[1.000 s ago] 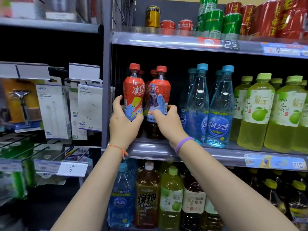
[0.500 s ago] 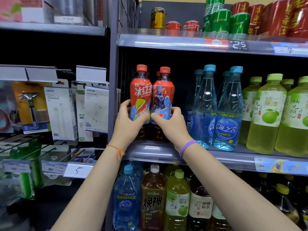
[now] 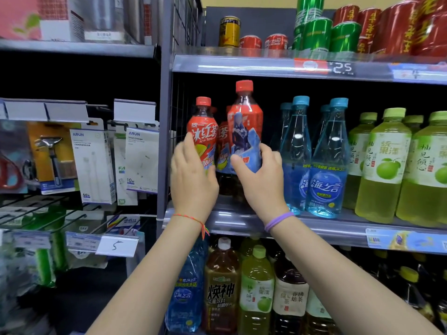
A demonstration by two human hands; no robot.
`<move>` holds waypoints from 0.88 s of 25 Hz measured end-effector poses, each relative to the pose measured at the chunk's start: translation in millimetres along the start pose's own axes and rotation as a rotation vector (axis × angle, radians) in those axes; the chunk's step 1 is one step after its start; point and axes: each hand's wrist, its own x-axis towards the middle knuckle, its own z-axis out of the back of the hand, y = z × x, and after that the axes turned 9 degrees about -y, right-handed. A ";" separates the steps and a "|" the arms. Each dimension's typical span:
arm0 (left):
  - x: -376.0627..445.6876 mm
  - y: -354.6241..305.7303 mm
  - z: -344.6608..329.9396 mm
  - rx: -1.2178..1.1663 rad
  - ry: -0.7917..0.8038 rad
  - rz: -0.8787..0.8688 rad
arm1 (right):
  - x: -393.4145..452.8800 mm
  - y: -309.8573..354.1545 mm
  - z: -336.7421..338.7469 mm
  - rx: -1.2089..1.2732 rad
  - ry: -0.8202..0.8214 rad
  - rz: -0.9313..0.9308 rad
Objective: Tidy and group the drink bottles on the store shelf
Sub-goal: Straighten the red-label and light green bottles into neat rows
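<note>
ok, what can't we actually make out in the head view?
- Base of the lifted red tea bottle: hidden by the right hand.
- Left hand finger grip on the other red tea bottle: only its back shows.
- Price tags: blurred.
- Green bottles: cut by right edge.

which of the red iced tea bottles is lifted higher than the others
The one gripped by the right hand: the character-label bottle. Its cap sits above that of the left-hand bottle, which the left hand holds.
</note>
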 end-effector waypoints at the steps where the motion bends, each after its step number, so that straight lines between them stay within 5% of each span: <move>1: 0.8 -0.2 1.4 0.088 -0.063 -0.091 | 2.2 6.3 4.5 0.022 -0.008 0.014; 4: 5.4 -5.1 10.5 -0.069 -0.204 -0.175 | 4.8 22.4 16.4 0.136 0.049 -0.003; 8: 12.3 -30.1 30.0 -0.748 0.190 0.362 | -10.7 34.0 21.1 0.213 0.305 -0.053; 11: 13.9 -18.8 32.1 -0.724 0.191 0.425 | -7.6 30.2 15.3 0.168 0.449 -0.186; 13: 10.9 -8.9 34.1 -0.682 0.169 0.413 | 6.4 23.1 10.0 0.200 0.380 -0.324; 15: 5.7 -0.6 36.2 -0.589 0.169 0.370 | 21.1 13.0 2.6 0.069 0.245 -0.241; 18: 0.1 7.7 39.0 -0.455 0.128 0.349 | 31.8 0.2 -21.1 -0.217 0.292 -0.245; 22: -2.1 15.4 41.7 -0.418 0.114 0.357 | 35.7 -14.8 -51.6 -0.125 0.315 -0.483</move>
